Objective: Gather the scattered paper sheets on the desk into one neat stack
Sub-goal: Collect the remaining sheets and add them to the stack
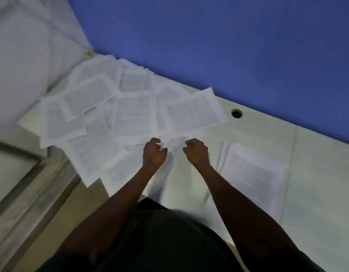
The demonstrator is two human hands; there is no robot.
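Both hands reach forward over the pale table [267,134], side by side with a small gap between them. The left hand [154,153] has its fingers curled, and the right hand [197,152] is curled likewise. Between them a blurred sheet [174,143] seems to be lifted off the surface; motion blur makes it impossible to tell whether either hand actually pinches it.

The scattered paper sheets [134,112] lie overlapping in a loose fan on the left half of the table, printed sides up, at many angles. A few of them hang over the near edge of the table on the left. Well apart from them, to the right of the right forearm, lies a stack of sheets [252,171], its edges only roughly squared.

A round cable hole [236,113] is cut into the table near the back edge. Behind the table stands a blue partition [228,46].
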